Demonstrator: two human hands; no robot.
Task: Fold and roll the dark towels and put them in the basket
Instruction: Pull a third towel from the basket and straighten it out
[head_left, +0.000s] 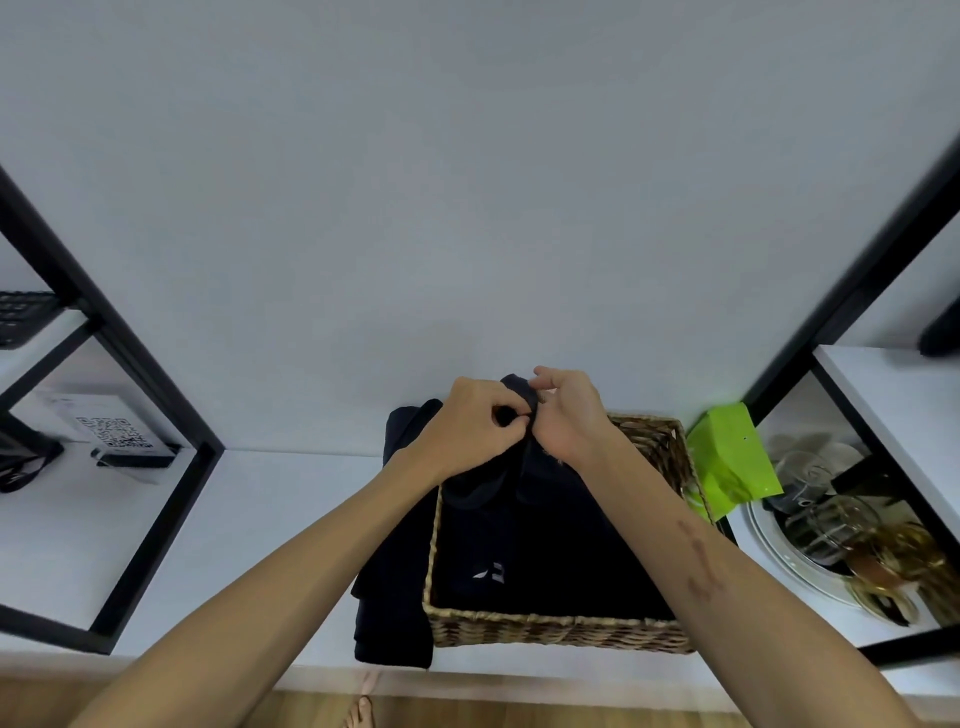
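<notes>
A woven basket (561, 631) stands on the white shelf, its inside dark with towel cloth (540, 561) bearing a small pale mark. Above its far end both hands hold up one dark towel (519, 389). My left hand (475, 421) pinches the towel's edge with curled fingers. My right hand (569, 410) pinches the same edge right beside it, and the cloth hangs down from the two hands into the basket. More dark towels (389, 613) lie in a pile against the basket's left side.
A green packet (732, 462) leans at the basket's right. Beyond it a white plate holds glasses and amber cups (841, 540). Black shelf-frame posts (156, 493) rise on both sides. A QR-code stand (117, 434) sits at the left. White wall lies behind.
</notes>
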